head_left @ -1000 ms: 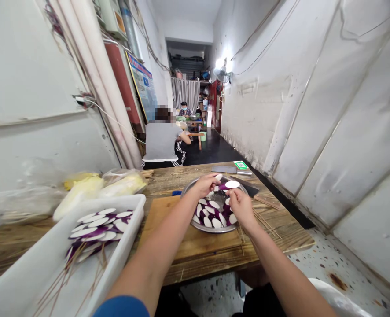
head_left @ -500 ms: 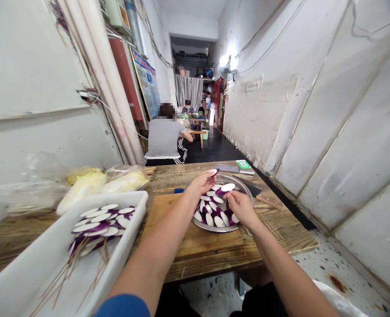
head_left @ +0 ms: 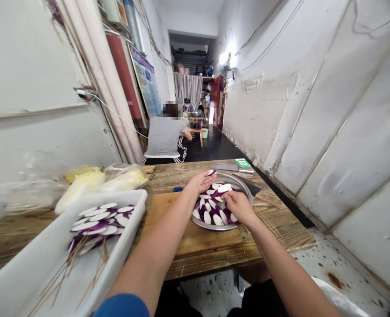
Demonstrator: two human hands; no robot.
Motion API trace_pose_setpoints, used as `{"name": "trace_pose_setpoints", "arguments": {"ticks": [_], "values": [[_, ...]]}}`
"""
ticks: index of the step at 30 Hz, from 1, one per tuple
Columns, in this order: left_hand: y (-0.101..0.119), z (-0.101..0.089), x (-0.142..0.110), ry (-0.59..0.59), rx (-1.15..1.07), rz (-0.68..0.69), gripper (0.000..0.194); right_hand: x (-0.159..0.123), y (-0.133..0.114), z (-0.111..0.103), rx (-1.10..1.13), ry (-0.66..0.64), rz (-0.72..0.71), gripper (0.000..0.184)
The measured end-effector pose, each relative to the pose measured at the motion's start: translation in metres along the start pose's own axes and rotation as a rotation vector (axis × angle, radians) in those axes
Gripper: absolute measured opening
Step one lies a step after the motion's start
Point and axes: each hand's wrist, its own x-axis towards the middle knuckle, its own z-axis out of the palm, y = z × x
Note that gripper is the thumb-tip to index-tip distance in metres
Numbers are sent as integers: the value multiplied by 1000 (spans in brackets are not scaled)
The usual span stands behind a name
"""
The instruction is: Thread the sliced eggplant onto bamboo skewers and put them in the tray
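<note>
The right hand (head_left: 226, 196) is drawn into a pinch above a round, shiny metal bowl (head_left: 215, 228), fingertips closed at the edge of one white-faced, purple-skinned oval slice (head_left: 224, 188), which it appears to have hold of. Just across from it, the left hand (head_left: 203, 181) holds itself half open, palm turned inward, with a thin purple-edged white slice (head_left: 211, 172) up at its fingertips. Here's the relation that counts: the thin slice sits ahead and to the left of the right hand's pinch, the two slices near each other but apart. The oval slice lies right against the right fingertips, its long axis slanting from near left to far right; the left hand is clearly the nearer one to the thin slice. Below and left of the right fingers spreads a loose pile of purple-and-white oval slices (head_left: 218, 218); out to the right of that hand lie slim wooden sticks (head_left: 269, 223). Hard to read: whether a stick runs through the oval slice inside that pinch, and how the left thumb sits. The thin slice is mostly masked by fingers, its long axis unclear; the left hand and wrist cover the bowl's far-left side, and the long white plastic tray (head_left: 134, 222), left of the left forearm, is cut off at the lower corner.
</note>
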Motion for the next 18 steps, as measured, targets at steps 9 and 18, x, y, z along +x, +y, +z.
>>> {"name": "trace_pose_setpoints", "arguments": {"ticks": [9,18], "values": [[1,3,-3,-3,33,-44,12,0,-1,0,-7,-9,40,29],[0,1,-4,-11,70,-3,8,1,-2,0,-28,-5,54,29]]}}
